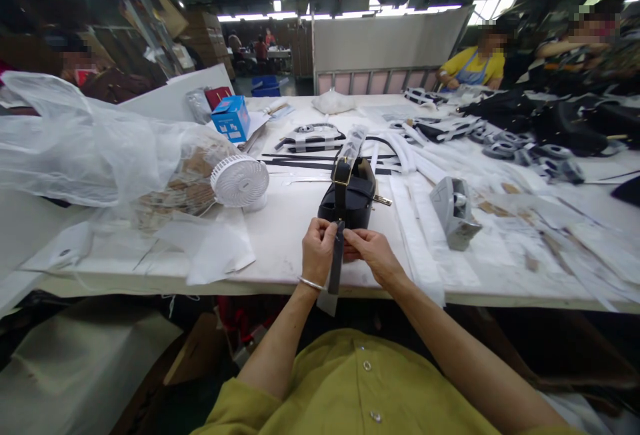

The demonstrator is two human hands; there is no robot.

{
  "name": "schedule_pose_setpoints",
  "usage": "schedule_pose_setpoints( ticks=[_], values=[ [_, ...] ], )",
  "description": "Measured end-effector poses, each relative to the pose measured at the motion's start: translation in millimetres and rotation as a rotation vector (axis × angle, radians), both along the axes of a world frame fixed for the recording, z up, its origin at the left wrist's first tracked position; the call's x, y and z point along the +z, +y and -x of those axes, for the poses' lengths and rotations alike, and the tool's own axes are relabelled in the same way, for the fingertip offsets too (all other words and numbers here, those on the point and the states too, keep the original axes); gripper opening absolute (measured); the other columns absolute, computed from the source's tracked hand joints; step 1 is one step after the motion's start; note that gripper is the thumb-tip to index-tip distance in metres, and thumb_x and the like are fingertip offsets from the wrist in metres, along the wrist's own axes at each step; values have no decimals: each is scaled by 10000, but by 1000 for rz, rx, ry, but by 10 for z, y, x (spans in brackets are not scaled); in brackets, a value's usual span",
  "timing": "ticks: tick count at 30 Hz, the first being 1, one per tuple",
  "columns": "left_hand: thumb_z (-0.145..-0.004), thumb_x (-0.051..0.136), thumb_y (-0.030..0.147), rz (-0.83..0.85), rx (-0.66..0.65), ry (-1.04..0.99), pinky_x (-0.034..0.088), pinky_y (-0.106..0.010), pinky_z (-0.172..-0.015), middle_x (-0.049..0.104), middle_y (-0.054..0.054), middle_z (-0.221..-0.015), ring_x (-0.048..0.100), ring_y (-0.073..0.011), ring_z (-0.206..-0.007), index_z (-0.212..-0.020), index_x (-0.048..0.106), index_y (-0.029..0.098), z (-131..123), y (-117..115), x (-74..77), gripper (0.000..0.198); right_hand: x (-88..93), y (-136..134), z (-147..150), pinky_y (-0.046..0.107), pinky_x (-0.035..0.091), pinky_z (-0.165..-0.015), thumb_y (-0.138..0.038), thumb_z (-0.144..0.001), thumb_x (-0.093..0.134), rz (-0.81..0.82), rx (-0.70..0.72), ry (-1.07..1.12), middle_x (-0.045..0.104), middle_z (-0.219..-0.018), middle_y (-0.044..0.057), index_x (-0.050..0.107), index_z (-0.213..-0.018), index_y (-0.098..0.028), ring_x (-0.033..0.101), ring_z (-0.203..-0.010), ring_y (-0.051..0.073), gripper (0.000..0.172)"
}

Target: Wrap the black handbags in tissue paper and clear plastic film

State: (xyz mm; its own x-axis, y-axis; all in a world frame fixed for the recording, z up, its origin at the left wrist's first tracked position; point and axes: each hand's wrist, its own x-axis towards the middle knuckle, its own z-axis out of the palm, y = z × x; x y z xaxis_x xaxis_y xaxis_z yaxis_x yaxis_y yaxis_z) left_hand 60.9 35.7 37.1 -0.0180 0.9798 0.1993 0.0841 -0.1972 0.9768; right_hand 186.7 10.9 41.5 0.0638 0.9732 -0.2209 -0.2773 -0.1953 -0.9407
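Note:
A black handbag [354, 194] with gold hardware stands on the table in front of me, its strap running over the top through a gold buckle. Clear wrap covers the upper strap [354, 142]. A dark strip [337, 268] hangs down from the bag's near end, past the table edge. My left hand [319, 243], a bangle at its wrist, pinches the top of this strip between thumb and fingers. My right hand [370, 250] is at the strip's other side, thumb and fingers closed around its edge; part of its fingers is hidden.
Left of the bag stands a white fan [240, 180], with a large clear plastic bag [165, 162] behind it. A tape dispenser [454, 212] sits to the right. Black straps and wrapped parts lie beyond. A co-worker in yellow [473, 65] sits at the far right.

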Motion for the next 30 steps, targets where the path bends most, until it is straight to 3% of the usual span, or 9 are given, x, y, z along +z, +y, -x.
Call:
schedule_pose_setpoints(
  ticks=[5, 10, 14, 18, 22, 26, 30],
  values=[
    [-865, 596, 447, -28, 30, 21, 415, -225, -588, 571, 34, -691, 553, -124, -623, -910, 525, 204, 88, -53, 30, 257, 49, 116, 108, 251, 514, -492, -509, -623, 817, -28, -52, -76, 689, -635, 39, 705, -711, -155, 610, -517, 133, 381],
    [-793, 670, 490, 141, -187, -155, 397, -217, -590, 540, 35, -691, 502, -105, -623, -787, 517, 179, 198, -115, -183, 347, 14, 120, 157, 249, 484, -458, -495, -643, 789, -80, -108, -162, 649, -586, 22, 703, -690, -163, 569, -494, 129, 347],
    [-762, 706, 465, 181, -99, -205, 351, -206, -558, 467, 62, -637, 422, -81, -575, -711, 497, 178, 195, -201, -285, 359, 41, 140, 131, 260, 486, -453, -533, -690, 736, -70, -60, -329, 639, -547, 30, 674, -635, -174, 582, -476, 147, 368],
    [-748, 721, 413, 158, -22, -156, 301, -209, -500, 434, 81, -591, 374, -76, -517, -738, 511, 188, 152, -248, -224, 308, 135, 174, 104, 251, 458, -441, -551, -743, 681, -126, -67, -615, 629, -509, 37, 634, -551, -186, 618, -485, 171, 415],
    [-793, 688, 413, 90, 19, -117, 357, -208, -541, 512, 56, -646, 451, -84, -570, -774, 553, 179, 134, -217, -157, 271, 172, 175, 116, 247, 460, -441, -541, -740, 682, -149, -101, -622, 640, -522, 36, 638, -560, -187, 630, -493, 180, 400],
    [-768, 701, 439, 155, -88, -293, 433, -222, -641, 602, 15, -743, 543, -105, -675, -822, 606, 154, 115, -43, -144, 305, 130, 146, 134, 228, 450, -428, -540, -733, 688, -190, -119, -585, 634, -528, 25, 619, -553, -178, 611, -486, 163, 410],
    [-666, 760, 407, 320, -64, -520, 333, -188, -491, 478, 67, -572, 427, -58, -506, -653, 510, 162, 82, 152, -98, 350, 93, 123, 133, 220, 466, -440, -552, -724, 698, -206, -135, -547, 620, -534, 13, 627, -570, -168, 593, -491, 148, 420]
  ],
)
